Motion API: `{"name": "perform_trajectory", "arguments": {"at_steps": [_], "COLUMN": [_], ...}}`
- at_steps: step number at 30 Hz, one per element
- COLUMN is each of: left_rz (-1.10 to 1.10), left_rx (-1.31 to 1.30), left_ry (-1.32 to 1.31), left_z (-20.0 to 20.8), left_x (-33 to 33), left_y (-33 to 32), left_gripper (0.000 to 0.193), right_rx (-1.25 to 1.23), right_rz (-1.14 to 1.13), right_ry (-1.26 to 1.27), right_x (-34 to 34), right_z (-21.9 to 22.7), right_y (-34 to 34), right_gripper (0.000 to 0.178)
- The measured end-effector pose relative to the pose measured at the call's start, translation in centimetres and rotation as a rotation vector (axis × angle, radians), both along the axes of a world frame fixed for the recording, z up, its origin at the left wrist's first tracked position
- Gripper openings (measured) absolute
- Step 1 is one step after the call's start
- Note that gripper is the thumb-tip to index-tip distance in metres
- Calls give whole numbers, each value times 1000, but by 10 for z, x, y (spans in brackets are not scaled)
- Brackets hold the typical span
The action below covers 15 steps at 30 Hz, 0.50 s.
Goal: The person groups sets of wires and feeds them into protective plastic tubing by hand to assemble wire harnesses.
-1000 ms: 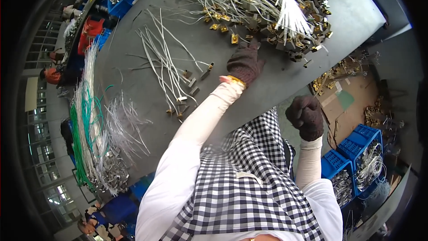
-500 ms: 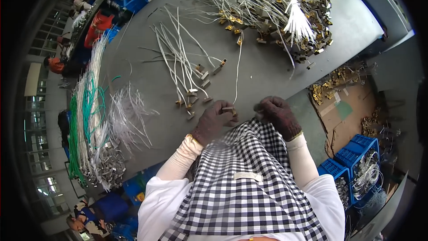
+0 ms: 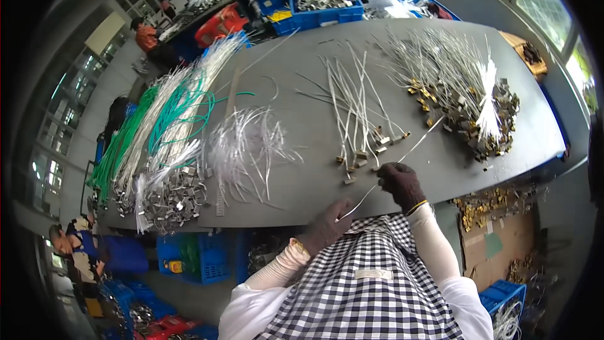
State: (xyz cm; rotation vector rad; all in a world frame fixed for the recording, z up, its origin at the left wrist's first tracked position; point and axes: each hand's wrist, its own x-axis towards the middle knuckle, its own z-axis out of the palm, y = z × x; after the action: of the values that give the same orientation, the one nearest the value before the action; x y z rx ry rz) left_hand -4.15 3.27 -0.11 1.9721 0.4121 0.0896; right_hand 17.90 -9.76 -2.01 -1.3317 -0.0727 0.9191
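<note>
A thin white wire (image 3: 360, 201) runs from my gloved left hand (image 3: 326, 227) up past my gloved right hand (image 3: 401, 186), and its far end lies over the table toward the big pile. The left hand, at the table's near edge, is closed on the wire's near end; whatever sits at that end is hidden in the fingers. Further up, the right hand has its fingers pinched around the same wire. Just beyond the right hand lies a loose group of wires with small metal blocks (image 3: 362, 154) at their near ends.
A big heap of wires with metal blocks (image 3: 497, 120) lies at the right, with a white tie bundle on it. Clear strands (image 3: 245, 145) and long green and white bundles (image 3: 157, 126) cover the left. Blue crates (image 3: 327, 16) stand behind the grey table (image 3: 296, 183). People are farther off.
The view has swung, so the table shows farther right and lower. The left hand held a small metal block with wire; the right hand, apart before, now is on the wire.
</note>
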Motion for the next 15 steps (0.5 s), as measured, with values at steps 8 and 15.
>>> {"name": "perform_trajectory", "arguments": {"at_steps": [8,15], "left_rz": [95,353], "left_rx": [318,25], "left_ry": [-74,25], "left_z": [-7,2], "left_x": [-60,-75], "left_y": [64,80], "left_gripper": [26,18], "right_rx": [113,399], "right_rz": [-69,-247], "right_ry": [-328,-525], "right_x": [67,120], "right_z": [33,56], "right_y": [11,-7], "right_gripper": [29,25]}}
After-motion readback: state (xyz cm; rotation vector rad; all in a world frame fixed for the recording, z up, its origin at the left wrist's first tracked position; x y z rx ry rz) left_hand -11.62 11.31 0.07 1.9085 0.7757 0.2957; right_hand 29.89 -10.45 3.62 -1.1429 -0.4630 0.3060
